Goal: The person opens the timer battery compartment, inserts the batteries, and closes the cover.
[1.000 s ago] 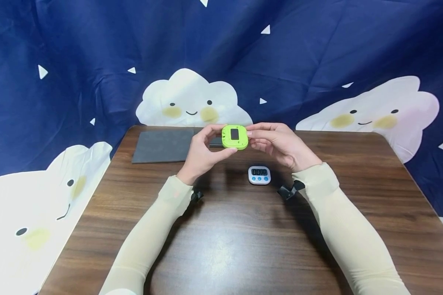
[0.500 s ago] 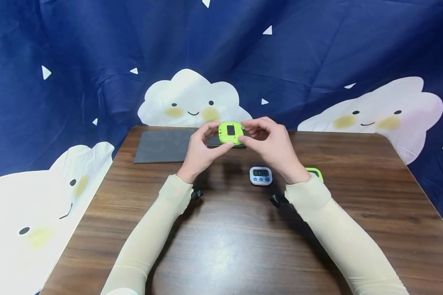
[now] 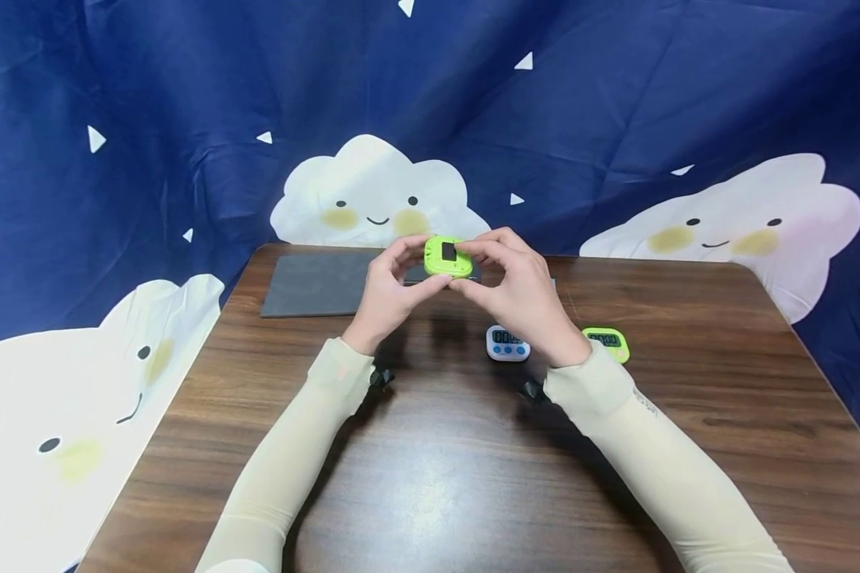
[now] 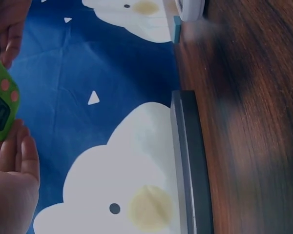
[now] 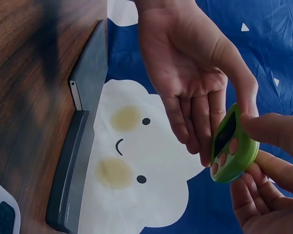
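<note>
Between both hands a lime-green digital timer (image 3: 437, 267) is held above the table, its back with a dark rectangle facing the head camera. The left hand (image 3: 392, 290) grips its left side, thumb along the lower edge. On the other side the right hand (image 3: 521, 280) has its thumb at the lower edge and fingertips over the dark rectangle. Pink buttons and a screen show on the front of the timer (image 5: 237, 153) in the right wrist view. Below, a white timer (image 3: 498, 351) with blue buttons lies partly behind the right hand. A second green timer (image 3: 615, 344) lies beside the right wrist.
A flat grey panel (image 3: 315, 285) lies at the back left of the wooden table (image 3: 430, 446). Next to it is a dark box (image 5: 68, 180), mostly hidden behind the hands in the head view. A blue curtain (image 3: 545, 103) with clouds hangs behind the table.
The right hand has moved leftward from the timer's right edge, its fingertips now over the back. The timer has shifted slightly left, and the second green timer has come into sight.
</note>
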The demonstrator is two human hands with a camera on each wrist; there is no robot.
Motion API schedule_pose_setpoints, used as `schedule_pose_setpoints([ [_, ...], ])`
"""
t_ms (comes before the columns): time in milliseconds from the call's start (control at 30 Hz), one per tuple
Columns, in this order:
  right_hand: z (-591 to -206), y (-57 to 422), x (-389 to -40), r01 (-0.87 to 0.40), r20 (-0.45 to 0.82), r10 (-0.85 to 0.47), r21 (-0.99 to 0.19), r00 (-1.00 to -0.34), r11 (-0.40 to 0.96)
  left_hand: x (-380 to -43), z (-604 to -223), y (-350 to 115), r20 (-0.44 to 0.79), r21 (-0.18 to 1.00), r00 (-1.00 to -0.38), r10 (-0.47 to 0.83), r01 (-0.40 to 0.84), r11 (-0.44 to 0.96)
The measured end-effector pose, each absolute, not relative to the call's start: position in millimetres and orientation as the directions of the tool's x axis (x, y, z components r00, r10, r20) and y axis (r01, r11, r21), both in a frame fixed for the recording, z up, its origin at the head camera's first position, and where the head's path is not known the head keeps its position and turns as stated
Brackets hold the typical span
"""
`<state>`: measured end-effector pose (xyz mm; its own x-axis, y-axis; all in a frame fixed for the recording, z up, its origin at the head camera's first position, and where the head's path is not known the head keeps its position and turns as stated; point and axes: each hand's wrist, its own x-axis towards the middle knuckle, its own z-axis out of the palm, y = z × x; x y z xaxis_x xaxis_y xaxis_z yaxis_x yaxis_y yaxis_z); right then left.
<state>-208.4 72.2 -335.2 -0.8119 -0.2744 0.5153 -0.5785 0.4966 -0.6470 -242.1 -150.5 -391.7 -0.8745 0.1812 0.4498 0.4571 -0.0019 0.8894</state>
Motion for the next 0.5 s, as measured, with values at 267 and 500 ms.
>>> schedule_pose_setpoints([
  [267,-336.8,72.5,-208.2,-0.594,0.540,-0.267,-0.634,-0.798,0.494,-241.7,-391.6,-150.6,0.444,0.894,-0.876,0.188,0.447,-0.031],
  [500,-336.3,76.7,-209.7,-0.515,0.457,-0.237,-0.750,-0.857,0.416,-241.0,-386.5,-155.4,0.475,0.879,-0.865,0.164,0.476,-0.035],
])
